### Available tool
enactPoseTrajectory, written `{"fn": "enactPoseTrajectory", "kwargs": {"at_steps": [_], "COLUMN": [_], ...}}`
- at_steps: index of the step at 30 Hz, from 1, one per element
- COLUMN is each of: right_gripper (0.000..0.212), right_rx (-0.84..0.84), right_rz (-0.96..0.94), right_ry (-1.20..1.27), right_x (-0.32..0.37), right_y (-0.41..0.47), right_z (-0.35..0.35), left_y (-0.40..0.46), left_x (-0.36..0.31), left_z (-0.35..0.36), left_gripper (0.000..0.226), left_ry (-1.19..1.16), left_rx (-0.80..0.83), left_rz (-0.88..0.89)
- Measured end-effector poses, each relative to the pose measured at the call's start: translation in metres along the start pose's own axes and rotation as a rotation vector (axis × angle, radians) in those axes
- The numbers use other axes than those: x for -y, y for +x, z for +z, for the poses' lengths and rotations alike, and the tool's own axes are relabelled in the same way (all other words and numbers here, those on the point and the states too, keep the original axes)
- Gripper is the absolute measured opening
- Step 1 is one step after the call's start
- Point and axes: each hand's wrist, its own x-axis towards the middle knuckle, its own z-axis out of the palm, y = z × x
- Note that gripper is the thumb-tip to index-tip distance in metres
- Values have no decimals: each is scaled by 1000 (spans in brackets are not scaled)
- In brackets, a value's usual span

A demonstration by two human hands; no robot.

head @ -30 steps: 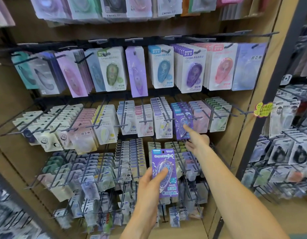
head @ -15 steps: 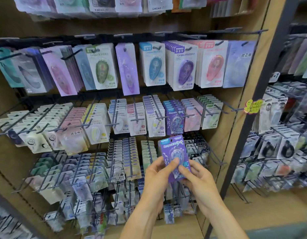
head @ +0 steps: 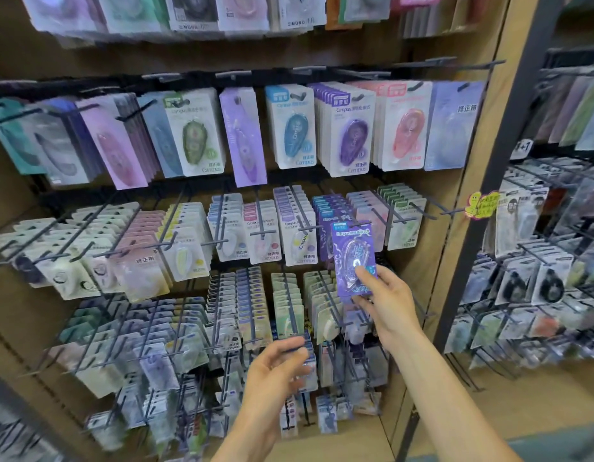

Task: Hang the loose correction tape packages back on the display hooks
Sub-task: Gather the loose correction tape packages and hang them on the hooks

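Left hand [head: 278, 373] low at the display's bottom rows, fingers curled on what looks like a small package [head: 307, 348]; blur hides its print.

Right hand [head: 385, 303] pinches the purple correction tape package [head: 354, 256] by its lower end, thumb on the blister, card upright just before the purple row [head: 327, 211] on the middle rail.

Step in hand: hanging. Next: line the card's hole with that hook's tip, slide back.

Readable: "Campus" on the held card and its neighbours; "MONO" at top edge.

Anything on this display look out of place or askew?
One purple package is off its hook, pinched at its lower end by the right hand before the matching purple stack. The left hand seems to grip another by the lower rows.
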Motion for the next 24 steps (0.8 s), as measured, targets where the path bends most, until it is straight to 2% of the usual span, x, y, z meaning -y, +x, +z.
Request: {"fn": "enactPoseTrajectory", "kwargs": {"at_steps": [13, 17, 21, 24], "right_gripper": [20, 42, 56, 94], "right_rx": [-127, -182, -232, -319], "right_rz": [33, 124, 151, 141], "right_ry": [-74, -84, -65, -255], "right_x": [3, 8, 11, -18], "right_y": [4, 32, 49, 36], "right_z": [5, 28, 40, 36], "left_y": [-5, -8, -9, -16], "left_x": [15, 18, 26, 35], "left_z": [-36, -42, -58, -83], "left_gripper": [14, 14, 12, 12], "left_ry": [-4, -14, 10, 53], "left_rx": [-39, -36, -49, -70], "left_rz": [-21, -36, -47, -20]}}
